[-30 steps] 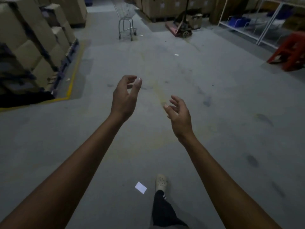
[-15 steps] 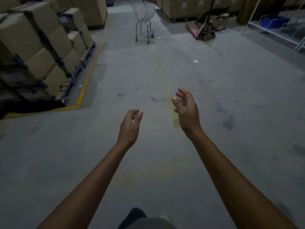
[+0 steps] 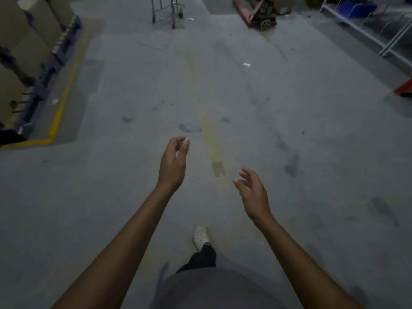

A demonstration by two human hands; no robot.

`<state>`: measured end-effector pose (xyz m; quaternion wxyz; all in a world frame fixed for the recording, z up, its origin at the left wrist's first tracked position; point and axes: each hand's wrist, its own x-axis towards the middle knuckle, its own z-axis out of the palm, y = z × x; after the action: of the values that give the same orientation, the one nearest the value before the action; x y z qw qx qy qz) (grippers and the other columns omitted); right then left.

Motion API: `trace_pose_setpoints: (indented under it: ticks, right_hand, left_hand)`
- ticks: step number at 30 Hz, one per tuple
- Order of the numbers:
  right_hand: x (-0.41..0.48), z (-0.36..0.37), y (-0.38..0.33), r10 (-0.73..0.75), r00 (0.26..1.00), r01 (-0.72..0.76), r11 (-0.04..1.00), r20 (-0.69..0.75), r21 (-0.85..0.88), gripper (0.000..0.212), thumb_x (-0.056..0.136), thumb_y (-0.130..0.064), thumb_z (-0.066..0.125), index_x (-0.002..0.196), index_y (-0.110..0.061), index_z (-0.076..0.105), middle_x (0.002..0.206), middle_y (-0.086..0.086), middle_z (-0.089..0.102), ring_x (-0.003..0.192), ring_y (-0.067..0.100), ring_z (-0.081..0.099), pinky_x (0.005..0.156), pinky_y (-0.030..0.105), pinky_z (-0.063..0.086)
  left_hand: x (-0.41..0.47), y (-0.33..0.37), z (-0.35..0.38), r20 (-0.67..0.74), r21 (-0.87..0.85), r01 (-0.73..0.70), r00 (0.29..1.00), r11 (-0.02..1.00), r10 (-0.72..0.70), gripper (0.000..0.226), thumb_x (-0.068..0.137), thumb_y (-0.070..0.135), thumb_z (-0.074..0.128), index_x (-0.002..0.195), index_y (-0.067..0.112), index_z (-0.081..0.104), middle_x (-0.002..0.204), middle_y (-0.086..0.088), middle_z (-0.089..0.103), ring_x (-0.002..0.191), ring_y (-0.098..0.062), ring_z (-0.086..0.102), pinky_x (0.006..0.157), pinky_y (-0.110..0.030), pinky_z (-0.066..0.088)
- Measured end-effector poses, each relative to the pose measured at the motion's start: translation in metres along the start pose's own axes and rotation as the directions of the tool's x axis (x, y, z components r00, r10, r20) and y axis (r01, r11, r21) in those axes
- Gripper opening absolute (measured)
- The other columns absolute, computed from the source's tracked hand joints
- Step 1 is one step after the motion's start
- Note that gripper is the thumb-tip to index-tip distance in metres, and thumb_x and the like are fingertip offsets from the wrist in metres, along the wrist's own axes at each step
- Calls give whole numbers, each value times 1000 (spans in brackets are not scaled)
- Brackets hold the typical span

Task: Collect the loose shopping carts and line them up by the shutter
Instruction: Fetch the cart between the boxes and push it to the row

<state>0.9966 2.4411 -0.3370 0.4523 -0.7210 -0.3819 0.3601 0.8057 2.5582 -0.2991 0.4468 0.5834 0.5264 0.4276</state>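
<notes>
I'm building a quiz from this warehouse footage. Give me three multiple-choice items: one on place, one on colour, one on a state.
1. Where is the shopping cart?
A. Far ahead, at the top edge
B. Beside the right hand
C. Behind the shelving

2. What colour is the line on the floor beside the stacked boxes?
A. Red
B. Yellow
C. White

3. What are the left hand and right hand doing?
A. Gripping a cart handle
B. Carrying a box
C. Empty, held out

Answers: 1 A, only its lower frame and wheels show up ahead. 2 B, the line is yellow. 3 C, nothing touches either hand.
</notes>
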Motion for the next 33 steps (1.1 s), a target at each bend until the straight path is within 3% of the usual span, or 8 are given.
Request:
trace_pose_setpoints:
  ticks: [6, 12, 19, 25, 29, 33]
  right_hand:
    - [114, -2, -6, 88, 996, -89, 996, -33, -28, 45, 96, -32, 63, 139, -23, 50, 131, -3, 57, 114, 13, 57, 94, 30, 46]
    - [224, 13, -32, 111, 991, -109, 994, -70, 33, 44, 96, -32, 63, 138, -23, 50, 133, -1, 57, 116, 16, 57, 99, 37, 48]
    - [403, 43, -88, 22, 1000, -21, 997, -19, 71, 45, 96, -32, 64, 137, -22, 51, 130, -3, 57, 114, 14, 58, 101, 48, 50]
    - [611, 70, -185, -153, 988, 148, 974, 13, 174, 59, 81, -54, 61, 133, -28, 53, 128, -6, 60, 111, 9, 61, 99, 49, 52]
    - [726, 83, -250, -221, 975, 208, 951, 35, 228, 66, 75, -64, 59, 132, -31, 52, 129, -8, 60, 113, 9, 62, 99, 49, 53]
    - [816, 97, -278, -220, 972, 198, 955, 78, 219, 68, 76, -64, 58, 134, -31, 51, 130, -8, 59, 114, 6, 60, 99, 48, 52]
  left_hand:
    - [160, 49, 45, 58, -35, -95, 994, 995, 97, 51, 88, 67, 40, 117, 29, 57, 116, 15, 61, 114, -3, 57, 99, -35, 49]
    - [274, 64, 71, 118, 38, -128, 985, 991, 123, 43, 93, 58, 43, 119, 27, 57, 117, 8, 62, 113, -9, 58, 95, -30, 47]
    - [385, 3, 97, 90, 162, 29, 995, 986, -44, 37, 101, 45, 50, 126, 18, 58, 125, 2, 62, 116, -14, 57, 92, -28, 43]
    - [511, -43, 129, 65, 241, 209, 971, 948, -231, 39, 100, 45, 51, 126, 17, 58, 125, -1, 62, 116, -17, 56, 92, -27, 40]
    - [591, -46, 145, 23, 247, 324, 940, 913, -340, 36, 99, 46, 52, 122, 20, 59, 123, -1, 63, 117, -20, 58, 91, -27, 41]
    - [695, -16, 155, -29, 218, 304, 952, 927, -305, 36, 101, 41, 51, 125, 15, 59, 126, -3, 61, 114, -17, 56, 91, -26, 39]
